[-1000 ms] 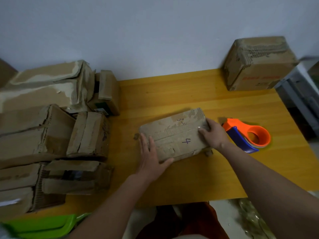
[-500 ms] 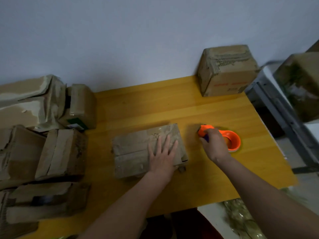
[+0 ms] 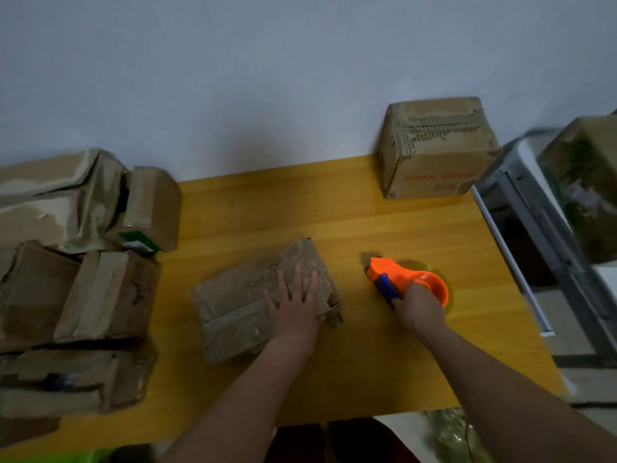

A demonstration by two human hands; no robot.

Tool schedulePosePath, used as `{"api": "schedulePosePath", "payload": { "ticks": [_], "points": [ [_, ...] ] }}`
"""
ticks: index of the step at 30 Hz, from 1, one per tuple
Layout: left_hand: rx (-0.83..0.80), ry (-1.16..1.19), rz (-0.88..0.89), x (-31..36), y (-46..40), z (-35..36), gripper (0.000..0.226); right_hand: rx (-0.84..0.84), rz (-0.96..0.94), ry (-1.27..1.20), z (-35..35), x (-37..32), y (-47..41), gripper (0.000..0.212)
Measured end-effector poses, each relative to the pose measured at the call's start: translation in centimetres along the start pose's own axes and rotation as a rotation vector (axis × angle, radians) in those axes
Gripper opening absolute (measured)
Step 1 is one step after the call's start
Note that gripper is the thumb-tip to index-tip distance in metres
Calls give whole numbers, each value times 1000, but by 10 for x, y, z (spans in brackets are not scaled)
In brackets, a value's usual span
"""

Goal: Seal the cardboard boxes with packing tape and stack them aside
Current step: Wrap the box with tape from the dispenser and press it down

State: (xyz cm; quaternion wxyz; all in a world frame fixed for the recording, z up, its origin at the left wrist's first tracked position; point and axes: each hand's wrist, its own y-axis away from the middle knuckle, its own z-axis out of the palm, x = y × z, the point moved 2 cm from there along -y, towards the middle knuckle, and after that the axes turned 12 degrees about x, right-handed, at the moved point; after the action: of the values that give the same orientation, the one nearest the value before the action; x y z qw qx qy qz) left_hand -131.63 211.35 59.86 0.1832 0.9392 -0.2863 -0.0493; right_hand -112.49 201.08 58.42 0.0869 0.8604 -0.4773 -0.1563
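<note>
Yellow wooden table [image 3: 334, 208] set against a pale wall [image 3: 267, 78]. Worn boxes [image 3: 76, 279] piled along its left edge; one box [image 3: 434, 148] at far right corner. Flat carton [image 3: 240, 302] at centre is pressed by the left hand [image 3: 293, 309], fingers spread flat. Tape dispenser [image 3: 400, 279] just to the right is gripped by the right hand [image 3: 419, 307].

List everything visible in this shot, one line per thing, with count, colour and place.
Flat worn cardboard box: one, brown, table centre, under the left hand.
Orange-and-blue plastic tape dispenser: one, on the table right of that box.
Cube-shaped cardboard box: one, brown, far right corner against the wall.
Pile of battered cardboard boxes: several, brown, left side.
Wooden table: one, yellow.
Metal shelf rack: one, grey, right of the table.
Left hand: flat, fingers spread, on the flat box.
Right hand: grips the dispenser.
</note>
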Motion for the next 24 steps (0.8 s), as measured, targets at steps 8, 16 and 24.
{"api": "schedulePosePath", "payload": {
  "ticks": [8,16,24],
  "points": [
    [117,629,-229,-8,-17,-42,72,-218,-314,-734,-52,-19,-1,32],
    [-83,1576,-369,-20,-36,-106,39,-532,-399,-936,-90,-42,22,26],
    [-197,1686,-304,-29,-38,-117,29,-613,-288,-871,-97,-47,19,26]
  ]
}}
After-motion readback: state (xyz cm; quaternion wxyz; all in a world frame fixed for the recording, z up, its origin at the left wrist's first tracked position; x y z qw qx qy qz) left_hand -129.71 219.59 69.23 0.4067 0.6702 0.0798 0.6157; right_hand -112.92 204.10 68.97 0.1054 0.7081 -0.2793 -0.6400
